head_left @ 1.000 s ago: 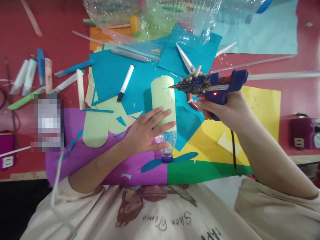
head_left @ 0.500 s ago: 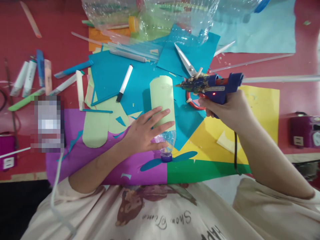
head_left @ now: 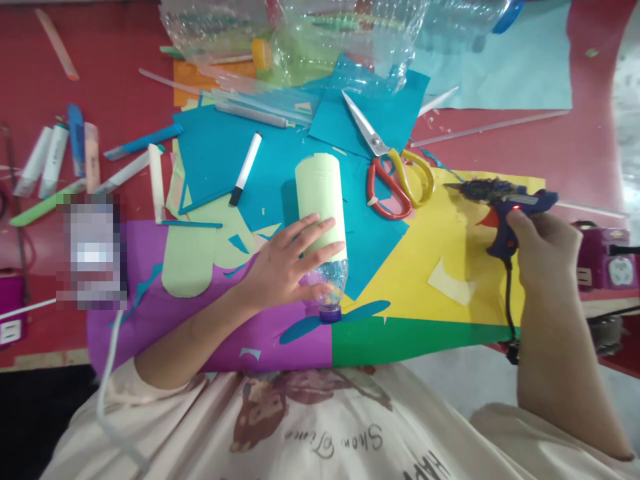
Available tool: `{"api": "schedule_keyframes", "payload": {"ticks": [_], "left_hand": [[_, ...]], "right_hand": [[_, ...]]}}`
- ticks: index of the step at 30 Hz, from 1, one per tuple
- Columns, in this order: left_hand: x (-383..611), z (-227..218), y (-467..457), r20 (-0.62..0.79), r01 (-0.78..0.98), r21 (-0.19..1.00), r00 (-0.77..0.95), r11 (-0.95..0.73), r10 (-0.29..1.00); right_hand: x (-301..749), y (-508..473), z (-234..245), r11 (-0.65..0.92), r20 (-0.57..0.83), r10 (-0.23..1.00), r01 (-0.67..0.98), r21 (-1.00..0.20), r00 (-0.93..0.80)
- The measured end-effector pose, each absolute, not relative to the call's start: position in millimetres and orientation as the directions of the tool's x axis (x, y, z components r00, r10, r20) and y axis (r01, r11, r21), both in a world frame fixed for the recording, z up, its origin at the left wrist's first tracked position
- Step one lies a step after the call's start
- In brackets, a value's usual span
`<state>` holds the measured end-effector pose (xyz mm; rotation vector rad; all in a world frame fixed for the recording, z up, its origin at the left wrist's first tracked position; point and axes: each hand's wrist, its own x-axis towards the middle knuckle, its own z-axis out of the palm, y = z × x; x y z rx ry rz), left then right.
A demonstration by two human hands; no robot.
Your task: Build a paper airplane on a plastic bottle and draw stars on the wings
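A small clear plastic bottle (head_left: 345, 272) lies on its side, with pale green paper (head_left: 319, 180) around its body and a purple cap (head_left: 330, 315) toward me. Across the bottle rests my left hand (head_left: 287, 270), its fingers spread and stretched over the paper and the bare neck end. My right hand (head_left: 543, 243) has hold of the rear of a dark blue hot glue gun (head_left: 505, 197). The gun is at the right end of the yellow paper, nozzle pointing left, with a small red light lit. Part of the right fingers is hidden.
Open scissors (head_left: 383, 157) with red and yellow handles lie right of the bottle. Markers (head_left: 55, 160) and a blurred phone (head_left: 95, 253) are at left. Large clear bottles (head_left: 345, 47) stand along the back. A purple power socket box (head_left: 605, 260) sits at the right edge.
My right hand has carried the glue gun right, away from the bottle and scissors, and lower over the yellow paper. The left hand stays on the bottle; the view has shifted slightly.
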<state>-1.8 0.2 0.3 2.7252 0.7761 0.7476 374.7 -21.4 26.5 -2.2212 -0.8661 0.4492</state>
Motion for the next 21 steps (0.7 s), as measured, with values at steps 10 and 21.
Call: {"api": "schedule_keyframes", "payload": {"ticks": [10, 21], "left_hand": [[-1, -1, 2, 0.438, 0.423, 0.309, 0.732, -0.852, 0.522], [-3, 0, 1, 0.399, 0.426, 0.33, 0.746, -0.842, 0.533]], "right_hand": [[329, -14, 47, -0.248, 0.081, 0.94, 0.828, -0.504, 0.331], [214, 27, 13, 0.295, -0.012, 0.949, 0.899, -0.322, -0.316]]}}
